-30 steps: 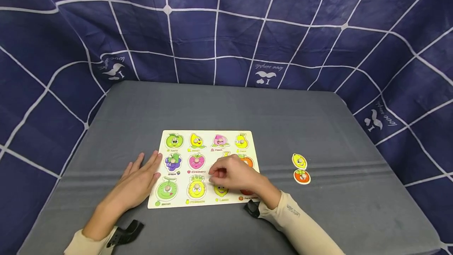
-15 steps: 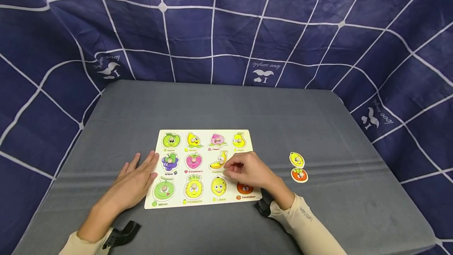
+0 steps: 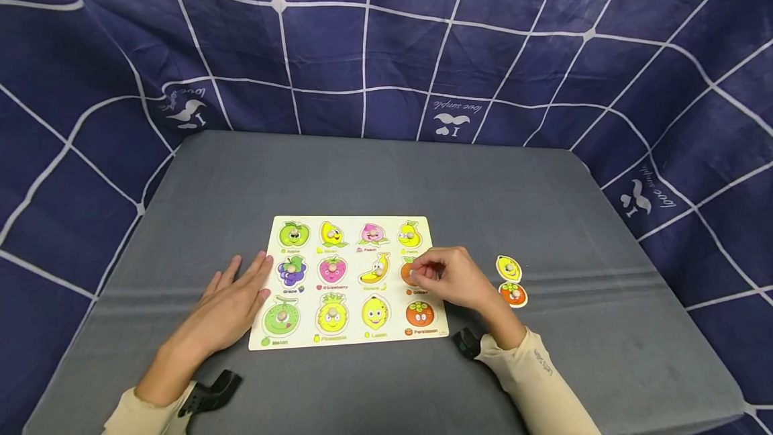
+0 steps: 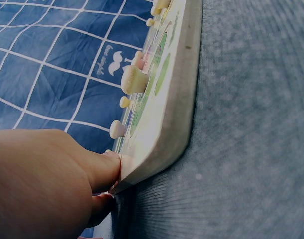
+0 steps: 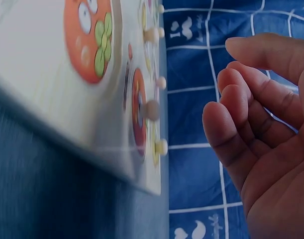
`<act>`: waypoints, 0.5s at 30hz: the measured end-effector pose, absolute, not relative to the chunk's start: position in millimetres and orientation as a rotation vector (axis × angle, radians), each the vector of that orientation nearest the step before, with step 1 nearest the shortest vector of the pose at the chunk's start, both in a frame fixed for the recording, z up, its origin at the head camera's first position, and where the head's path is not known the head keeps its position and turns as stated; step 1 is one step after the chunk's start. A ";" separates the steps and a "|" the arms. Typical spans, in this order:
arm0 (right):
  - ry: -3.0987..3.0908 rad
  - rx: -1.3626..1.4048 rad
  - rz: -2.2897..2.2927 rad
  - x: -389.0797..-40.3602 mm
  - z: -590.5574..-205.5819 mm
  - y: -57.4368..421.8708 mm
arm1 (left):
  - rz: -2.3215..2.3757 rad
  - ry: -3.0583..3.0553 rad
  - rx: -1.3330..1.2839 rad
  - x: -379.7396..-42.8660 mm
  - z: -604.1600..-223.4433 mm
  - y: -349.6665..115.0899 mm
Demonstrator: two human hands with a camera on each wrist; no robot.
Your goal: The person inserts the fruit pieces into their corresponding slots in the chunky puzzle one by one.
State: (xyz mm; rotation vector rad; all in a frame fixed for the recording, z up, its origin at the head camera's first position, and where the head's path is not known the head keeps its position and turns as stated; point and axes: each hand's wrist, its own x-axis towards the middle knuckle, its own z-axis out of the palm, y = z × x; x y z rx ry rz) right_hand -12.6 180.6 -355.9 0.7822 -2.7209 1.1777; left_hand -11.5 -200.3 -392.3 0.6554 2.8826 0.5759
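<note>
A cream-coloured fruit peg puzzle board lies on the table. My left hand rests at its left edge with fingers extended; in the left wrist view the thumb touches the board's corner. My right hand hovers over the board's right side, close to the orange piece. Its fingers bend loosely, apart from the knob, and hold nothing in the right wrist view. Knobs stand on most fruits, such as the melon piece. The lemon picture and persimmon picture show no knobs.
Right of the board, a loose lemon piece and a loose persimmon piece lie touching or nearly so. Grey cloth covers the table. A blue curtain with white lines surrounds its back and sides.
My right hand has moved rightward and slightly away from me, from above the banana and lemon to the orange, uncovering the lemon and persimmon pictures. My left hand stays beside the board.
</note>
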 end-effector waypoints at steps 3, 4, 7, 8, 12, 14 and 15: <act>-2.725 0.748 1.181 -12.2 -356.5 188.6 | 0.577 2.889 0.663 -12.4 -392.1 -199.6; -2.726 0.744 1.181 -12.1 -356.8 190.8 | 0.577 2.890 0.666 -12.6 -392.1 -199.5; -2.727 0.738 1.171 -12.3 -358.4 197.2 | 0.582 2.891 0.667 -12.5 -391.7 -199.6; -2.727 0.738 1.167 -12.4 -359.0 199.2 | 0.584 2.890 0.667 -12.4 -391.6 -199.7; -2.729 0.718 1.139 -12.1 -361.6 207.5 | 0.585 2.886 0.662 -11.7 -391.2 -199.9; -2.733 0.702 1.140 -11.4 -362.0 211.3 | 0.583 2.883 0.658 -11.4 -391.5 -199.9; -2.736 0.695 1.139 -11.2 -361.9 213.3 | 0.583 2.882 0.657 -11.4 -391.6 -199.9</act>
